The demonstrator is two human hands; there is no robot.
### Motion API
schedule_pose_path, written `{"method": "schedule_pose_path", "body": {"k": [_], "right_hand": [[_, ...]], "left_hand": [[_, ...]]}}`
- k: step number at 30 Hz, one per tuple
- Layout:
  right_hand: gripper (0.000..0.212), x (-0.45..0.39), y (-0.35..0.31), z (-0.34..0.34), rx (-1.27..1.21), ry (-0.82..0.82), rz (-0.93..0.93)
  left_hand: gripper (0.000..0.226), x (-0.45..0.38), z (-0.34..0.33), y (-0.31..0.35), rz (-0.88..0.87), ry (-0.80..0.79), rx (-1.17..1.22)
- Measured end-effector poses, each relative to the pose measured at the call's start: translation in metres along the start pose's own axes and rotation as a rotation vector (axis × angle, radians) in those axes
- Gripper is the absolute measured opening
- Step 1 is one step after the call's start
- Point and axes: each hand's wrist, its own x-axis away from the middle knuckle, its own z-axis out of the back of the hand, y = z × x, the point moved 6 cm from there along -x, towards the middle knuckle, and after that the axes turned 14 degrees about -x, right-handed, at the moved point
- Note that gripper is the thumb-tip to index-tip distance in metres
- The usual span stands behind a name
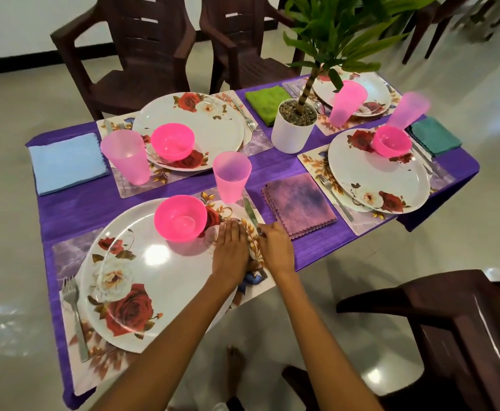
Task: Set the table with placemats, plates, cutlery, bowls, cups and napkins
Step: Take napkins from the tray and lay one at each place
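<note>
The near setting has a rose-patterned white plate [153, 277] on a floral placemat [76, 378], a pink bowl [180, 218] on the plate, a pink cup [231, 176] behind it and a fork [73, 312] at its left. My left hand [231, 250] lies flat with straight fingers on the plate's right rim. My right hand [275, 247] pinches the handle of a table knife [251, 215] that lies on the placemat just right of the plate. A purple napkin [299, 204] lies to the right of the knife.
Three other settings with plates, pink bowls and cups cover the purple tablecloth [73, 209]. Blue [66, 163], green [268, 103] and teal [434, 136] napkins lie beside them. A potted plant in a white pot [293, 132] stands mid-table. Dark chairs stand at the far side [136, 54] and near right [450, 327].
</note>
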Motion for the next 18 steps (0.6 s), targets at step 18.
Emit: {"method": "schedule_pose_path", "body": {"k": [18], "right_hand": [[0.033,0.022,0.022,0.007,-0.081,0.003,-0.115]], "left_hand": [[0.093,-0.012,0.016,-0.008,-0.021,-0.049,0.024]]}}
